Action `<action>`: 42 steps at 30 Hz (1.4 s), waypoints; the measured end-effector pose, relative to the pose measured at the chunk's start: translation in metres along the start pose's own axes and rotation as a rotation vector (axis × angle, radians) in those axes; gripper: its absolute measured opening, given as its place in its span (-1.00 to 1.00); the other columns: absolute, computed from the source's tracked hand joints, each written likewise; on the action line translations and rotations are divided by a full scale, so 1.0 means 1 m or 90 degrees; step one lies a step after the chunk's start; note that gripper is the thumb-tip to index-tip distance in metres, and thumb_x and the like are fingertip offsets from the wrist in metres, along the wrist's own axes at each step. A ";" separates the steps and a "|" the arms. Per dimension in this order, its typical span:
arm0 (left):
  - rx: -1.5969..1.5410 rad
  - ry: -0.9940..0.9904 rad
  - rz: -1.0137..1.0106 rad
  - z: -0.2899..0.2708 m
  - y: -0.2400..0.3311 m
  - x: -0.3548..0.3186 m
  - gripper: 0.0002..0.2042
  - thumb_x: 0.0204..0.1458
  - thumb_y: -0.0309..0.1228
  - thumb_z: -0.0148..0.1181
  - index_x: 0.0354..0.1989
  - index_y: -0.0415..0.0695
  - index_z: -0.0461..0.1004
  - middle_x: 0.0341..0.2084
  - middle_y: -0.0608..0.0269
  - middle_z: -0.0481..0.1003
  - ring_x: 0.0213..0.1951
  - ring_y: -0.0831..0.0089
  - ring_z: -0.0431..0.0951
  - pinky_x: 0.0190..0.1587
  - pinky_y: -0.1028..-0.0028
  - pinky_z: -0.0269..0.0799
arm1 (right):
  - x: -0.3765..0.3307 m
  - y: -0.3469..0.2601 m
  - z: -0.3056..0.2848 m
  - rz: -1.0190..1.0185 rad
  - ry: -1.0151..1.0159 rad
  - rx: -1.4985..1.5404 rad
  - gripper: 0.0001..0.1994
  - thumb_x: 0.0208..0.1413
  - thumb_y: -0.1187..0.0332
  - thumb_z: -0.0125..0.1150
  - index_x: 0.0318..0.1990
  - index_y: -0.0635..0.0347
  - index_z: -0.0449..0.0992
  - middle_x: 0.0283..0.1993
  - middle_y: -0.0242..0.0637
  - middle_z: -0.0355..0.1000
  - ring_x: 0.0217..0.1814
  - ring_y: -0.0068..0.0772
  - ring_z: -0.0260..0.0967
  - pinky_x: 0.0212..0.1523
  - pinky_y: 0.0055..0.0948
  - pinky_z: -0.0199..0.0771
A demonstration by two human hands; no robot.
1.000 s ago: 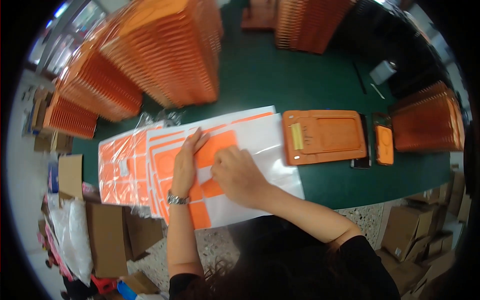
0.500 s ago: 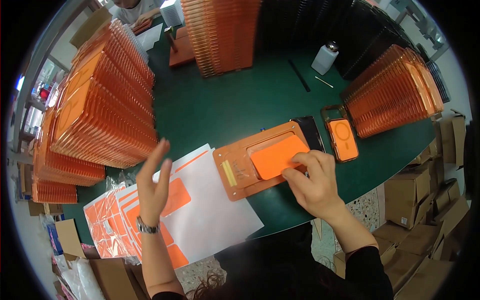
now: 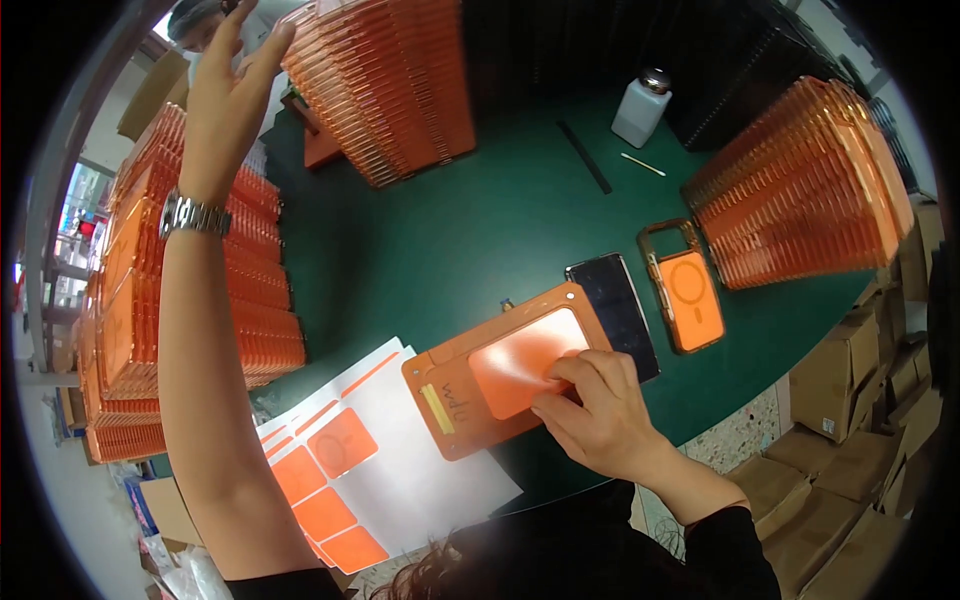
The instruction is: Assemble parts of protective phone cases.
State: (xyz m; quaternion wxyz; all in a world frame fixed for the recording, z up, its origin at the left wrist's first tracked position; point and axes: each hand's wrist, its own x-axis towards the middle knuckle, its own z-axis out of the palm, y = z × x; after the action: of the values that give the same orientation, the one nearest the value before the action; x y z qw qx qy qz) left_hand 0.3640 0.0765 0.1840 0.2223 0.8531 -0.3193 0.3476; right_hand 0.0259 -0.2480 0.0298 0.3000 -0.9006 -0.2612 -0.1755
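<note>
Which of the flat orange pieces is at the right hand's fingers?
The shiny piece over the orange-brown tray; the fingers of the right hand are at its right end. The other pieces lie on white sheets farther left.

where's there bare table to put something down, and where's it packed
The widest bare patch is green tabletop between the left stacks, rear stack, black strip and orange fixture. A smaller one lies between the strip and dark panel. It is crowded at right, where panel, orange case and right stack sit close, and at front left, where white sheets lie.
</note>
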 end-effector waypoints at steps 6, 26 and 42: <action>0.010 -0.138 -0.149 -0.002 0.009 0.018 -0.52 0.30 -0.02 0.16 0.23 -0.08 0.53 0.06 0.13 0.61 0.15 0.35 0.55 0.20 0.41 0.40 | 0.018 -0.002 -0.011 0.006 -0.058 0.005 -0.86 -0.05 0.39 0.42 -0.34 0.10 0.56 -0.13 -0.33 0.37 -0.01 -0.22 0.30 -0.04 -0.21 0.22; -0.340 -0.015 -0.299 -0.033 0.137 -0.057 -0.77 0.24 -0.35 0.25 -0.17 -0.33 0.59 0.13 -0.12 0.53 0.33 0.33 0.37 0.38 0.28 0.18 | 0.017 0.022 -0.027 0.048 0.105 0.042 -0.86 0.05 0.43 0.35 -0.44 0.16 0.46 -0.31 -0.27 0.39 -0.23 -0.14 0.32 -0.22 -0.19 0.27; -0.150 -0.189 -0.336 0.006 0.290 -0.293 -0.12 -0.16 -0.39 0.56 0.42 -0.13 0.27 0.41 -0.01 0.24 0.48 -0.13 0.08 0.43 -0.01 0.08 | 0.011 0.054 -0.021 0.306 0.053 0.150 -0.67 0.33 0.22 0.14 -0.02 0.37 0.58 -0.21 -0.12 0.50 -0.11 -0.13 0.40 -0.05 -0.23 0.41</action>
State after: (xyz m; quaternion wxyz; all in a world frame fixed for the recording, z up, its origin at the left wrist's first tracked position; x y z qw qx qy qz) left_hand 0.0013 -0.0155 0.0105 0.3529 0.9163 -0.1537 0.1104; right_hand 0.0621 -0.2943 0.0270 0.4459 -0.8878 -0.0461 -0.1044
